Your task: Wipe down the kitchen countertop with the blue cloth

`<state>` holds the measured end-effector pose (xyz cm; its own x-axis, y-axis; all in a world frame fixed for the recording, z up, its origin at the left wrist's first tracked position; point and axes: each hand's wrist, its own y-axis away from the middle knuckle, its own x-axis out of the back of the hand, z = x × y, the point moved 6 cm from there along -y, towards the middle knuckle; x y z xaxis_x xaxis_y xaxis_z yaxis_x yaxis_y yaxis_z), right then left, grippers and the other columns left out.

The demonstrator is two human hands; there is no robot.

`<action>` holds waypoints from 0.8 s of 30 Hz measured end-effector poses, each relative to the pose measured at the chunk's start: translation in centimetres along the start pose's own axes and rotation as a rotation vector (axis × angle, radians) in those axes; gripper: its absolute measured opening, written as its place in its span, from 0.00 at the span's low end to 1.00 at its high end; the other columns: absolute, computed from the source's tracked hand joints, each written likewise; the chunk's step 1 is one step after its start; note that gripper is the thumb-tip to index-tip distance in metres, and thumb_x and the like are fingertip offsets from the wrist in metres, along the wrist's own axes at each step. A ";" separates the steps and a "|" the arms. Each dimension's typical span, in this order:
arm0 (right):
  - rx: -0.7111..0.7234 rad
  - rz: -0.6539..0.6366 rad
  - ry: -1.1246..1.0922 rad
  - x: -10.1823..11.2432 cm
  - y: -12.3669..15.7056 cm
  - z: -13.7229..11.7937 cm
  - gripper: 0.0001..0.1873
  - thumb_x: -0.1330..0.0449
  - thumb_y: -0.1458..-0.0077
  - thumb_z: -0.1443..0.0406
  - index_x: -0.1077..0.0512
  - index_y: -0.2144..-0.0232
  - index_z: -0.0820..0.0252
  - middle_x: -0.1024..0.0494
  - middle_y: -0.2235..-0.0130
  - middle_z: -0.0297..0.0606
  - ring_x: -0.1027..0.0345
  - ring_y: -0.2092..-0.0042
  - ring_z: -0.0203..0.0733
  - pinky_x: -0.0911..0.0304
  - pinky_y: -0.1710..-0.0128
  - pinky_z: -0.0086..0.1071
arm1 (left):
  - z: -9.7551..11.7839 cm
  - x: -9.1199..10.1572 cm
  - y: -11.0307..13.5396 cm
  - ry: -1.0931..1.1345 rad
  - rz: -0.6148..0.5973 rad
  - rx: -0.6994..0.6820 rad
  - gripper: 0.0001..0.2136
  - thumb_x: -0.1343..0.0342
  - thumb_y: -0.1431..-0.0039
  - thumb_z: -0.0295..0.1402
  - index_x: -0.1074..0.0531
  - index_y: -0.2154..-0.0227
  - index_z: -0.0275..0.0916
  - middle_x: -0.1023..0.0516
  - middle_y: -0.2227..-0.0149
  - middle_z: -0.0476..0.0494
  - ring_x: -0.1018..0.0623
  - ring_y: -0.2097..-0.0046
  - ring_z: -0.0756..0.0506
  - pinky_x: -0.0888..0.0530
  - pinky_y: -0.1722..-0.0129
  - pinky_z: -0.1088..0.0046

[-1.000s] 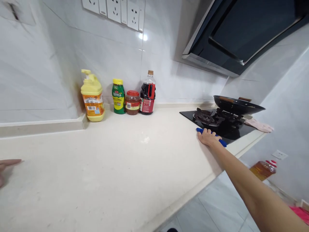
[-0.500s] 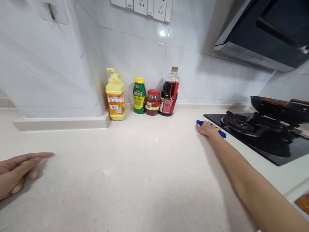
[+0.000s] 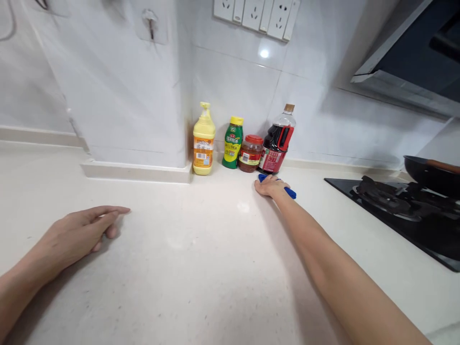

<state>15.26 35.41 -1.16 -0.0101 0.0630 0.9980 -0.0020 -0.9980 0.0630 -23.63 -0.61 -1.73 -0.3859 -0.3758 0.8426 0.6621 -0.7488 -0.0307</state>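
My right hand (image 3: 270,187) presses down on a folded blue cloth (image 3: 291,193), which lies on the pale countertop (image 3: 172,278) and shows at both sides of the fingers. Just behind that hand stands a large dark sauce bottle (image 3: 276,148) with a red handle. On the left, my left hand (image 3: 84,232) rests at the counter with its index finger stretched out and the other fingers partly bent. Nothing is in it.
Along the tiled wall stand a jar with a red lid (image 3: 250,154), a green squeeze bottle (image 3: 233,143) and a yellow pump bottle (image 3: 203,143). A black gas stove (image 3: 406,215) with a wok (image 3: 431,177) is at right, under a range hood (image 3: 402,86).
My right hand has moved left with the blue cloth, away from the stove edge to in front of the sauce bottle. The view has turned left, showing more of my left hand.
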 end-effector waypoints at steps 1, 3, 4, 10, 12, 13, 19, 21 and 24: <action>0.017 -0.006 0.000 0.0 0.4 -1.4 0.46 0.61 0.34 0.44 0.56 0.28 0.73 0.52 0.30 0.70 0.53 0.32 0.77 0.56 0.44 0.80 | 0.3 -0.1 0.3 0.020 -0.027 0.023 0.20 0.55 0.40 0.44 0.25 0.49 0.56 0.22 0.70 0.62 0.29 0.76 0.51 0.29 0.68 0.74; 0.049 -0.005 0.001 0.0 1.1 -4.2 0.47 0.60 0.34 0.44 0.56 0.28 0.75 0.53 0.30 0.70 0.53 0.32 0.77 0.58 0.43 0.80 | 1.0 -0.3 0.9 0.058 -0.062 0.047 0.20 0.55 0.40 0.44 0.25 0.49 0.54 0.23 0.70 0.61 0.29 0.76 0.51 0.31 0.68 0.74; 0.066 0.002 0.002 0.0 1.5 -5.5 0.47 0.60 0.34 0.44 0.56 0.28 0.75 0.53 0.30 0.70 0.54 0.32 0.77 0.59 0.42 0.79 | 1.4 -0.2 1.1 0.070 -0.062 0.049 0.20 0.55 0.40 0.45 0.25 0.49 0.53 0.23 0.71 0.60 0.29 0.76 0.51 0.31 0.69 0.74; 0.221 0.057 -0.007 -0.1 4.1 -11.8 0.43 0.60 0.33 0.48 0.55 0.28 0.74 0.52 0.30 0.68 0.53 0.32 0.76 0.59 0.42 0.79 | 2.9 0.1 2.4 0.154 -0.092 0.039 0.20 0.54 0.41 0.42 0.25 0.50 0.47 0.23 0.72 0.57 0.29 0.77 0.51 0.32 0.71 0.74; 0.320 0.084 -0.009 0.1 5.0 -13.0 0.41 0.60 0.32 0.50 0.54 0.28 0.73 0.49 0.30 0.65 0.51 0.33 0.74 0.56 0.41 0.76 | 3.2 0.2 2.7 0.167 -0.108 0.034 0.20 0.54 0.41 0.41 0.25 0.50 0.46 0.23 0.72 0.57 0.29 0.77 0.51 0.32 0.70 0.74; 0.381 0.096 -0.011 0.1 5.4 -13.3 0.40 0.60 0.32 0.50 0.52 0.29 0.72 0.48 0.30 0.63 0.50 0.33 0.72 0.54 0.41 0.74 | 3.3 0.2 2.8 0.166 -0.113 0.033 0.19 0.54 0.41 0.40 0.25 0.51 0.46 0.23 0.72 0.57 0.29 0.77 0.51 0.31 0.70 0.74; 0.670 0.116 -0.002 0.3 8.8 -13.8 0.35 0.58 0.33 0.51 0.49 0.29 0.60 0.46 0.29 0.50 0.48 0.33 0.63 0.50 0.37 0.63 | 3.4 0.2 2.7 0.183 -0.108 -0.009 0.20 0.55 0.41 0.40 0.25 0.51 0.44 0.22 0.72 0.57 0.28 0.76 0.51 0.30 0.68 0.73; 0.726 0.108 -0.002 0.2 10.5 -13.7 0.36 0.58 0.33 0.51 0.50 0.29 0.60 0.48 0.28 0.48 0.51 0.31 0.63 0.52 0.36 0.63 | 3.5 0.3 2.7 0.178 -0.105 -0.019 0.20 0.55 0.40 0.40 0.25 0.51 0.44 0.22 0.71 0.57 0.28 0.76 0.51 0.30 0.67 0.73; 0.807 0.103 -0.024 0.2 14.2 -14.0 0.37 0.57 0.33 0.51 0.51 0.28 0.61 0.51 0.26 0.47 0.54 0.30 0.61 0.55 0.34 0.62 | 4.0 0.6 3.1 0.166 -0.108 -0.050 0.20 0.56 0.40 0.39 0.24 0.51 0.43 0.23 0.73 0.57 0.27 0.75 0.51 0.30 0.66 0.73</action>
<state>1.25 21.30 -0.23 0.0507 -0.0203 0.9985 0.7191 -0.6930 -0.0506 -19.24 -0.97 0.81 -0.5563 -0.3733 0.7424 0.5796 -0.8145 0.0248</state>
